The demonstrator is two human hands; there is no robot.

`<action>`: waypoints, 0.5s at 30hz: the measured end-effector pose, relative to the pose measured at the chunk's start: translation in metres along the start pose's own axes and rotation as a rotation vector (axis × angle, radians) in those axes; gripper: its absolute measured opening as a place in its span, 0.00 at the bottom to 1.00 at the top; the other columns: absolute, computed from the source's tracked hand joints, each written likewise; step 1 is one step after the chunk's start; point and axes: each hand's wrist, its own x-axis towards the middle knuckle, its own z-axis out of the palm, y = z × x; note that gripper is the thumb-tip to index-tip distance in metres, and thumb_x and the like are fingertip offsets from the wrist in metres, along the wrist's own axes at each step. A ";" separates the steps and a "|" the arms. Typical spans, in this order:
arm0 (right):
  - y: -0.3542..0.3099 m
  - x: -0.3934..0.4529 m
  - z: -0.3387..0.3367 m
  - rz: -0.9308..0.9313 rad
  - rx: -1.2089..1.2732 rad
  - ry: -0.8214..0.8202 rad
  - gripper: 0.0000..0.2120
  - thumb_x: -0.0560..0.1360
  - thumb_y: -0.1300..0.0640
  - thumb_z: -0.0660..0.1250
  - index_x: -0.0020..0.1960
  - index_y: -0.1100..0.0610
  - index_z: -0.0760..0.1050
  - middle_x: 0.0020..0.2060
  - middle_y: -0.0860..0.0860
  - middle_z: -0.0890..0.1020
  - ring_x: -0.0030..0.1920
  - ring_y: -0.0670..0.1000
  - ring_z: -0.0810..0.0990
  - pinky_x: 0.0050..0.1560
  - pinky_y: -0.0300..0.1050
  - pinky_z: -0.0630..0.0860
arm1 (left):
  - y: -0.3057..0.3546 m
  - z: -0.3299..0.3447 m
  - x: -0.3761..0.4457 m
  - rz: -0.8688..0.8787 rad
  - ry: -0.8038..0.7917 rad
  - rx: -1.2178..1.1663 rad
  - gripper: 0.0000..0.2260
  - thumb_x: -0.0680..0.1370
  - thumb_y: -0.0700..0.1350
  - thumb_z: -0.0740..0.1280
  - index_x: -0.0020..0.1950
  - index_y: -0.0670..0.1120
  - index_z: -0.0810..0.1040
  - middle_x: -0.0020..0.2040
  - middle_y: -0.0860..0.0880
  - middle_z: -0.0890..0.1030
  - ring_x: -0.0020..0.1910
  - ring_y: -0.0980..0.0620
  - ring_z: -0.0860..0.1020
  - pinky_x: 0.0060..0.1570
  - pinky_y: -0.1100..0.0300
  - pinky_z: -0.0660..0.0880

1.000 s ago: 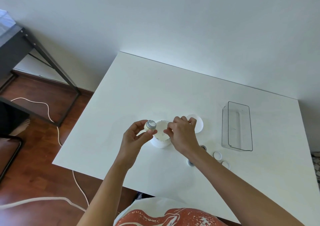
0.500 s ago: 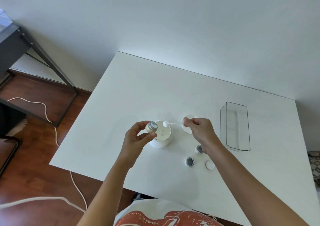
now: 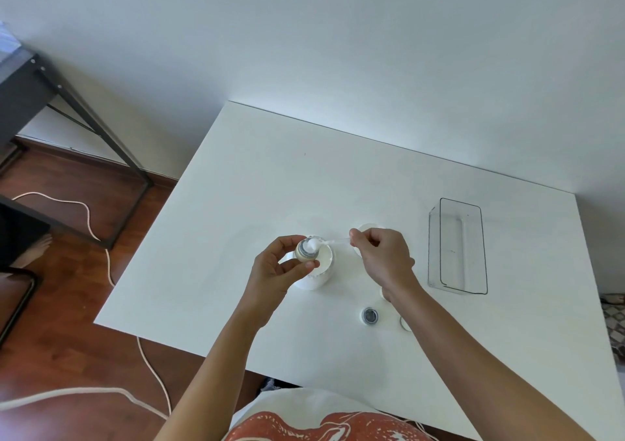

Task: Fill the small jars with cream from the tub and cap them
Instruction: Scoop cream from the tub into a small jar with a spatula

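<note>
Above the open white tub, near table centre: small jar tilted, mouth up, pinched between thumb and curled fingers of the left hand. At the jar's mouth, a dab of white cream on the tip of a thin clear spatula, handle running toward 3 o'clock into the right hand, gripped by curled fingertips. Behind that hand, at 12 o'clock from it, the tub's round white lid, partly hidden. At 5 o'clock from the tub, a second small jar standing open on the white table; just at its 3 o'clock, a small white cap, half hidden by the right forearm. Well off at 3 o'clock, a clear rectangular bin.
</note>
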 end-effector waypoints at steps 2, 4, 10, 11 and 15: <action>-0.002 -0.001 -0.002 -0.038 -0.038 0.042 0.16 0.77 0.48 0.64 0.35 0.56 0.77 0.36 0.49 0.83 0.40 0.51 0.78 0.47 0.48 0.58 | -0.001 0.000 0.000 0.001 0.000 -0.005 0.18 0.71 0.41 0.75 0.60 0.46 0.80 0.58 0.49 0.84 0.54 0.41 0.84 0.61 0.52 0.75; -0.003 -0.003 -0.005 -0.068 -0.042 0.082 0.16 0.77 0.48 0.64 0.37 0.58 0.78 0.36 0.52 0.83 0.40 0.52 0.78 0.47 0.48 0.58 | -0.002 -0.001 0.000 0.005 -0.009 -0.009 0.17 0.72 0.40 0.75 0.60 0.47 0.80 0.58 0.50 0.84 0.54 0.41 0.84 0.60 0.54 0.76; -0.008 -0.015 -0.009 -0.320 0.054 0.214 0.13 0.77 0.51 0.66 0.35 0.53 0.75 0.30 0.44 0.73 0.35 0.43 0.73 0.53 0.52 0.65 | -0.003 -0.003 0.001 0.004 -0.020 -0.024 0.15 0.74 0.41 0.73 0.61 0.47 0.81 0.57 0.49 0.85 0.52 0.46 0.85 0.56 0.59 0.79; -0.009 -0.018 -0.008 -0.386 0.055 0.245 0.12 0.77 0.52 0.67 0.36 0.52 0.74 0.32 0.44 0.75 0.37 0.44 0.74 0.54 0.53 0.65 | -0.003 -0.003 0.001 0.004 -0.022 -0.028 0.15 0.74 0.42 0.73 0.61 0.47 0.81 0.56 0.48 0.85 0.52 0.46 0.85 0.56 0.59 0.79; -0.006 -0.023 -0.001 -0.595 -0.063 0.337 0.07 0.75 0.54 0.69 0.38 0.52 0.79 0.35 0.47 0.78 0.39 0.49 0.77 0.51 0.49 0.60 | -0.003 -0.002 0.000 0.002 -0.045 -0.044 0.13 0.76 0.45 0.73 0.60 0.50 0.83 0.56 0.47 0.86 0.54 0.46 0.85 0.54 0.60 0.79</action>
